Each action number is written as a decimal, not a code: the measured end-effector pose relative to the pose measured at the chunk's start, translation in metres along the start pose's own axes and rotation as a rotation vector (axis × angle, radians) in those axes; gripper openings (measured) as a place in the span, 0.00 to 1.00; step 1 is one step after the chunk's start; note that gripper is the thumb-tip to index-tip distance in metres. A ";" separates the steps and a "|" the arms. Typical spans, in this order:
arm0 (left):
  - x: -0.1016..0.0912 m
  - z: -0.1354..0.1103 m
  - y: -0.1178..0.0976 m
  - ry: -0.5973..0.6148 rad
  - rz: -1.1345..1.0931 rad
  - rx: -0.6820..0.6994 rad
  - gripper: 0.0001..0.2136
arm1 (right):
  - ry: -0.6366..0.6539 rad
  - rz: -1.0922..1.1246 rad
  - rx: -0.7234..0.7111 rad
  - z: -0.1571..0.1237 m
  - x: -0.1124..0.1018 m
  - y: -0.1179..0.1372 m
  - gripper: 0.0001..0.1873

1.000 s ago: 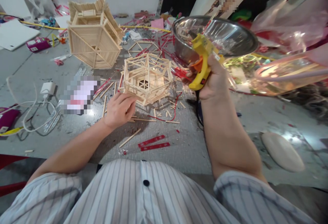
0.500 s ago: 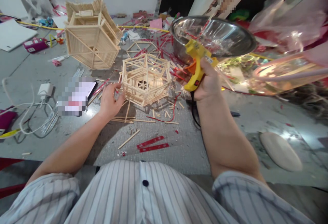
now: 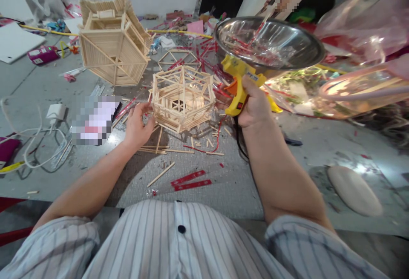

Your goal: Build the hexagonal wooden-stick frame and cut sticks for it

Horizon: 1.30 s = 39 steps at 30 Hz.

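Note:
My right hand (image 3: pixel 254 102) is wrapped round the handle of a yellow hot glue gun (image 3: pixel 238 100) with an orange trigger and a black cord. It is held just right of an open, many-sided lantern frame (image 3: pixel 182 104) built from thin wooden sticks, and the fingertips reach close to the frame's right side. At the frame's left edge, my left hand (image 3: pixel 139 123) grips with its thumb and fingers. Behind and to the left stands a larger stick lantern (image 3: pixel 115 49) with closely filled walls. A flat stick outline (image 3: pixel 179 58) lies behind the frame.
A steel bowl (image 3: pixel 297 53) with red and clear wrappers stands at the back right. A phone (image 3: pixel 96 121) and a white charger (image 3: pixel 56 112) are on the left. Loose sticks (image 3: pixel 161 174) and red strips (image 3: pixel 191 183) lie in front. A pale oval object (image 3: pixel 354 190) rests at the right.
My right hand has shifted slightly left and down with the glue gun, nearer the frame. My left hand stays at the frame's left edge.

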<state>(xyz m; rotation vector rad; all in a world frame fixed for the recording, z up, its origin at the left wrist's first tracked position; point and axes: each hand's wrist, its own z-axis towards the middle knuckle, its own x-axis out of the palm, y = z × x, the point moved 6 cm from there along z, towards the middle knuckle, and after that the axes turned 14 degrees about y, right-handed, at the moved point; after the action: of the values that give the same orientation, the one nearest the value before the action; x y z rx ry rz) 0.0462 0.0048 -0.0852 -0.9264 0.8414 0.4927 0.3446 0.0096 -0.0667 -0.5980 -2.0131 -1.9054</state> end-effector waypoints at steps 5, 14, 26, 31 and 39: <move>-0.021 0.000 -0.004 -0.136 -0.055 -0.060 0.13 | -0.045 0.027 0.009 -0.003 0.001 0.003 0.13; -0.073 0.041 -0.093 -0.072 0.208 0.094 0.08 | -0.024 -0.020 -0.117 -0.010 0.001 0.029 0.13; 0.040 0.150 -0.144 0.433 0.411 -0.032 0.09 | -0.029 -0.022 -0.203 -0.024 0.006 0.060 0.15; 0.039 0.154 -0.153 0.501 0.478 -0.065 0.09 | -0.037 -0.014 -0.203 -0.023 0.004 0.062 0.17; 0.065 0.179 -0.131 0.525 0.484 -0.033 0.10 | -0.048 -0.001 -0.203 -0.022 0.002 0.062 0.18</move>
<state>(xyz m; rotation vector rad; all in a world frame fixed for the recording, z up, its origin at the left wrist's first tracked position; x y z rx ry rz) 0.2493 0.0895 -0.0137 -0.8934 1.5579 0.6915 0.3722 -0.0101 -0.0108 -0.6984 -1.8604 -2.1317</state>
